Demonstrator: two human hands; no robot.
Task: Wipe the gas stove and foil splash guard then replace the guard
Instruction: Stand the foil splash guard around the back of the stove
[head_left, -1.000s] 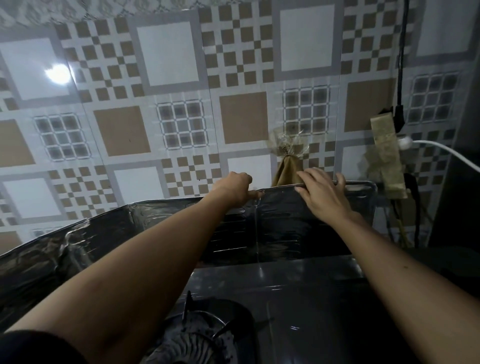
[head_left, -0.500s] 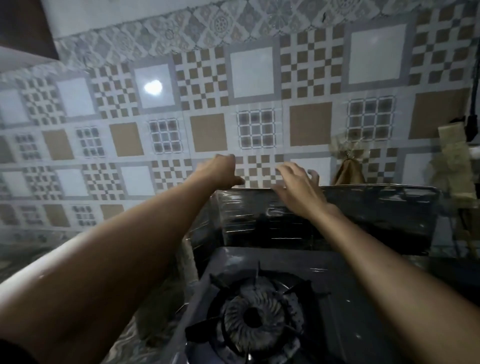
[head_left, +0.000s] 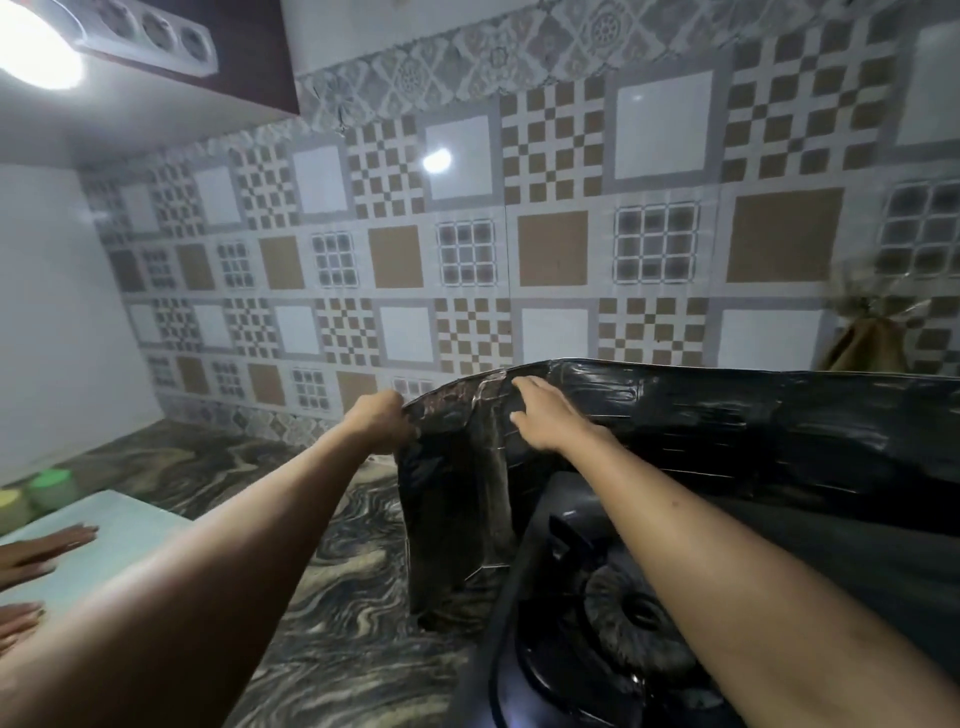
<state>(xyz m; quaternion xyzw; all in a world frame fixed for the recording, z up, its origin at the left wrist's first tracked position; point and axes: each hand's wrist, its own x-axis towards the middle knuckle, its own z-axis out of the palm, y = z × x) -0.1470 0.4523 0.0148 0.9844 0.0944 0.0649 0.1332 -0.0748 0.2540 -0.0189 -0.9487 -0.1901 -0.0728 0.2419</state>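
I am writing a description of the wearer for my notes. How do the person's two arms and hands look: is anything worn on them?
Both forearms are bare up to the frame edge: no sleeve shows in this view. The left hand and the right hand carry no glove, and no ring, watch or bracelet is visible on the fingers or wrists. The picture is slightly blurred, so very small items could be missed.

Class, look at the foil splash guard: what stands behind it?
Behind the foil splash guard rises the patterned tiled wall, with a brown bag peeking over its rim. The wall's lowest strip is covered.
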